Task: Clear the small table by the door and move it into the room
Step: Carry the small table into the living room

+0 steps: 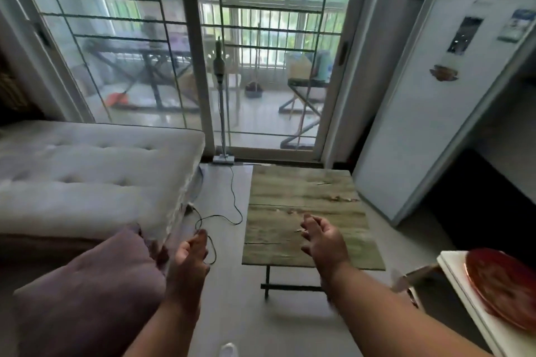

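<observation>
The small table (pixel 304 197) has a worn wooden top and dark metal legs. It stands on the floor in front of the glass sliding door (pixel 261 52). Its top carries only a few small scraps. My right hand (pixel 323 239) hovers over the table's near half, fingers spread, holding nothing. My left hand (pixel 191 252) is out over the floor to the left of the table's near corner, fingers loosely apart and empty.
A white tufted sofa (pixel 87 177) with a purple cushion (pixel 92 284) fills the left. A black cable (pixel 232 200) lies on the floor between sofa and table. A white fridge (pixel 435 110) stands right. A reddish plate (pixel 504 287) rests on a white surface at lower right.
</observation>
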